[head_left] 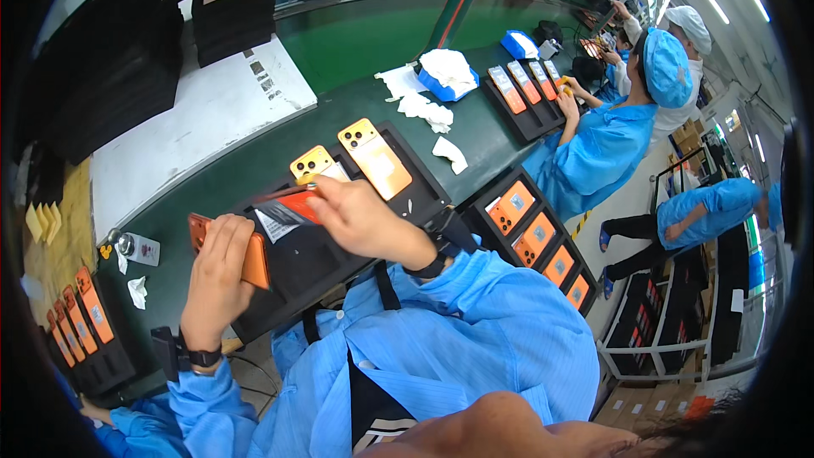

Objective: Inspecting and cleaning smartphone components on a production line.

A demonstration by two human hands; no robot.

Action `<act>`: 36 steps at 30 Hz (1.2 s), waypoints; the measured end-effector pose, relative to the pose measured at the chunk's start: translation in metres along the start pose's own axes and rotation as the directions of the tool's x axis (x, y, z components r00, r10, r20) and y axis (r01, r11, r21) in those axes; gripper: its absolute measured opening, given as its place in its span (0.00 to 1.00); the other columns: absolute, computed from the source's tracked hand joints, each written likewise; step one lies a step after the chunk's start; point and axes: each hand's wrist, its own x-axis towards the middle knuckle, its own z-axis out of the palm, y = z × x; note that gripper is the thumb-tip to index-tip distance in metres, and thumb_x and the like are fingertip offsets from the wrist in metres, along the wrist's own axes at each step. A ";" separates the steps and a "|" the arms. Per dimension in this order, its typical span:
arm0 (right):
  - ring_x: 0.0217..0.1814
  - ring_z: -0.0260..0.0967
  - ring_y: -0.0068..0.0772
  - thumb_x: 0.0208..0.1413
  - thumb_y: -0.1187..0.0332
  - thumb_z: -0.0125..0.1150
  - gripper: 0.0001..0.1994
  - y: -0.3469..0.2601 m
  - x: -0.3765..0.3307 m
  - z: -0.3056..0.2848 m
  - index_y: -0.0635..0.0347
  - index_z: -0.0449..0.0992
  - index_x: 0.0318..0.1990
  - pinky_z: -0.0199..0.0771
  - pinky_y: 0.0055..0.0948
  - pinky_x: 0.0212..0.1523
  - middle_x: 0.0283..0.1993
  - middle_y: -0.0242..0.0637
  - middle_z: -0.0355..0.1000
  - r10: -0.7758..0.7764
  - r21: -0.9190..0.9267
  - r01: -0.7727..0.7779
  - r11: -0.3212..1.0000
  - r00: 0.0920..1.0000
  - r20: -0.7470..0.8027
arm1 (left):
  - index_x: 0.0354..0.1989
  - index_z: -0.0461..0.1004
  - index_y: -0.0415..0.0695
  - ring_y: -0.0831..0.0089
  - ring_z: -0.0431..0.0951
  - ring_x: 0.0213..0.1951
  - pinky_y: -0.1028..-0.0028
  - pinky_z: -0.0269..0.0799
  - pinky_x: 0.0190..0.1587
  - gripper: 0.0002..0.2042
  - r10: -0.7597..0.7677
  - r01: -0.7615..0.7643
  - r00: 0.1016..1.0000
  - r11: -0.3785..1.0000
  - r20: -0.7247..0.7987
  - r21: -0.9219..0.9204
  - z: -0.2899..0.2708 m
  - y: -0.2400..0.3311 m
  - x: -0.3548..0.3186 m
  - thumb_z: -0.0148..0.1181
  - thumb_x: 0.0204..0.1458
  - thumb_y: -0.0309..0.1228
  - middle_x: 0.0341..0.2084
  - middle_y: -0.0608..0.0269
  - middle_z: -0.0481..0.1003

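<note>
One orange phone [257,261] sits tilted in the left hand [216,271], over the left end of the black tray [430,178]; fingers wrap across its middle, thumb hidden; right hand [360,216] is curled just right of it, a small yellow piece [307,179] at its fingertips; can't tell whether that is pinched or worn; red strip [297,203] shows beside those fingers, can't tell if held; two more phones [381,165] lie backs up at the tray's far side, camera bumps away from the wearer; handling, my estimate: stiff, dense for its size, slick faces, lenses and glass scratch or chip if dropped; best hold is the long side edges at mid-length, light squeeze, fingertips off the lenses
</note>
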 end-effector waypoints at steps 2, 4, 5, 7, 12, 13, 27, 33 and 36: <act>0.41 0.74 0.59 0.59 0.71 0.55 0.14 -0.001 0.002 0.024 0.66 0.70 0.51 0.74 0.48 0.38 0.35 0.54 0.75 -0.154 -0.108 0.154 0.982 0.988 0.010 | 0.54 0.68 0.36 0.43 0.68 0.58 0.54 0.65 0.60 0.32 0.022 -0.029 0.997 0.996 0.079 0.082 -0.001 -0.017 -0.001 0.60 0.32 0.13 0.51 0.44 0.70; 0.46 0.74 0.59 0.57 0.72 0.56 0.16 0.028 -0.004 0.058 0.65 0.70 0.52 0.76 0.46 0.43 0.38 0.52 0.76 -0.291 -0.197 0.289 0.937 0.957 0.019 | 0.54 0.70 0.40 0.51 0.67 0.60 0.54 0.61 0.64 0.23 0.070 -0.136 0.968 0.953 0.242 0.270 0.015 -0.037 -0.014 0.59 0.44 0.20 0.51 0.52 0.71; 0.52 0.72 0.60 0.55 0.71 0.56 0.15 0.046 -0.008 0.074 0.65 0.72 0.50 0.75 0.47 0.49 0.40 0.52 0.76 -0.386 -0.282 0.391 0.876 0.919 0.074 | 0.54 0.70 0.40 0.51 0.67 0.60 0.54 0.61 0.64 0.23 0.066 -0.134 0.967 0.952 0.244 0.274 0.024 -0.045 -0.022 0.59 0.44 0.20 0.51 0.52 0.71; 0.59 0.70 0.60 0.53 0.71 0.57 0.15 0.065 -0.017 0.090 0.64 0.73 0.49 0.73 0.48 0.56 0.43 0.52 0.77 -0.477 -0.336 0.497 0.800 0.867 0.145 | 0.52 0.72 0.41 0.54 0.68 0.59 0.57 0.62 0.62 0.18 0.123 -0.258 0.930 0.890 0.347 0.377 0.042 -0.058 -0.043 0.56 0.51 0.28 0.52 0.55 0.71; 0.68 0.62 0.54 0.53 0.67 0.61 0.13 0.080 -0.046 0.101 0.59 0.78 0.45 0.62 0.52 0.65 0.58 0.48 0.71 -0.371 -0.391 0.533 0.750 0.829 0.419 | 0.56 0.72 0.46 0.58 0.67 0.61 0.58 0.63 0.60 0.19 0.131 -0.303 0.916 0.845 0.379 0.440 0.057 -0.063 -0.056 0.53 0.54 0.32 0.53 0.60 0.71; 0.68 0.62 0.53 0.52 0.66 0.63 0.13 0.075 -0.044 0.098 0.59 0.78 0.45 0.62 0.51 0.64 0.58 0.47 0.71 -0.278 -0.404 0.477 0.781 0.844 0.459 | 0.57 0.71 0.47 0.58 0.67 0.61 0.58 0.63 0.60 0.19 0.124 -0.311 0.905 0.845 0.407 0.435 0.057 -0.065 -0.055 0.53 0.55 0.32 0.53 0.60 0.71; 0.63 0.63 0.55 0.54 0.67 0.64 0.17 0.112 -0.044 -0.020 0.64 0.76 0.51 0.62 0.51 0.61 0.56 0.51 0.70 -0.028 -0.725 -0.007 0.689 0.999 -0.036 | 0.60 0.69 0.53 0.62 0.65 0.64 0.55 0.60 0.66 0.21 0.246 -0.402 0.894 0.809 0.375 0.429 0.066 -0.091 -0.061 0.53 0.55 0.34 0.58 0.64 0.69; 0.56 0.68 0.59 0.58 0.66 0.61 0.21 0.161 -0.078 -0.084 0.67 0.73 0.57 0.69 0.47 0.56 0.50 0.59 0.73 0.290 -0.645 -0.414 0.642 0.910 -0.296 | 0.64 0.66 0.45 0.49 0.57 0.70 0.56 0.58 0.69 0.40 -0.094 0.127 0.903 0.991 0.420 -0.051 0.032 -0.068 -0.041 0.57 0.34 0.12 0.65 0.52 0.63; 0.52 0.70 0.60 0.57 0.70 0.59 0.22 0.156 -0.091 -0.074 0.70 0.70 0.58 0.70 0.48 0.52 0.49 0.59 0.73 0.282 -0.623 -0.422 0.659 0.906 -0.316 | 0.65 0.64 0.41 0.48 0.62 0.66 0.58 0.61 0.67 0.35 -0.191 0.234 0.947 0.961 0.257 -0.149 0.041 -0.065 -0.036 0.52 0.41 0.13 0.64 0.46 0.64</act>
